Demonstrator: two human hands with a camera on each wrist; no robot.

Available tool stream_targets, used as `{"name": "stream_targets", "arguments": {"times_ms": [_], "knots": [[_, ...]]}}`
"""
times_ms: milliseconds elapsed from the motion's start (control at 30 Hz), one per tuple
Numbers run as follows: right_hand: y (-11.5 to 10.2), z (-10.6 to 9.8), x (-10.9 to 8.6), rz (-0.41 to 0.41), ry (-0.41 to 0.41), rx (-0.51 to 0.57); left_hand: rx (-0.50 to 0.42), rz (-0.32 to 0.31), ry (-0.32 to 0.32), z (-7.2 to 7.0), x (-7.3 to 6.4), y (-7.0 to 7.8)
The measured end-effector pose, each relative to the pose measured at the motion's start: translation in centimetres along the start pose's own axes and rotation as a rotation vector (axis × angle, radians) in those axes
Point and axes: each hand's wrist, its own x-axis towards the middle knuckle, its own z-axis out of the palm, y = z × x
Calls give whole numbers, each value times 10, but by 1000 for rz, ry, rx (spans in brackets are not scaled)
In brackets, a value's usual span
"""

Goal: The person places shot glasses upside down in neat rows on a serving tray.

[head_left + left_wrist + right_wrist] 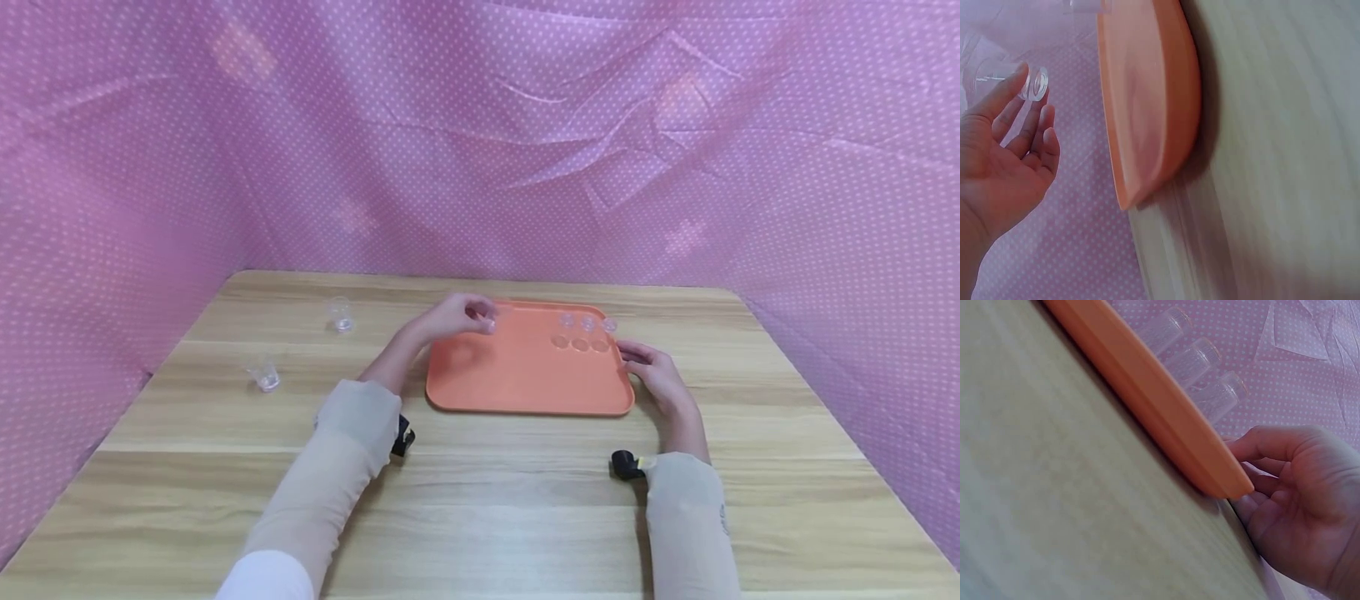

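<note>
Beige sleeve (318, 492) foremost; left grip (1009, 150) pinches cup (990, 75) above tray (517, 379).

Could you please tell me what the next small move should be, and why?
I would probably lower the held cup onto the tray: the left hand pinches it in the air near the tray's left side, three clear cups already stand in a row towards the right, and the right hand holds the tray's right edge.
</note>
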Motion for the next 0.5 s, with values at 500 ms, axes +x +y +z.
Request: {"name": "stream_targets", "arguments": {"times_ms": [500], "knots": [[0,0,4,83,25,-53,0,37,30,27,32,7]]}}
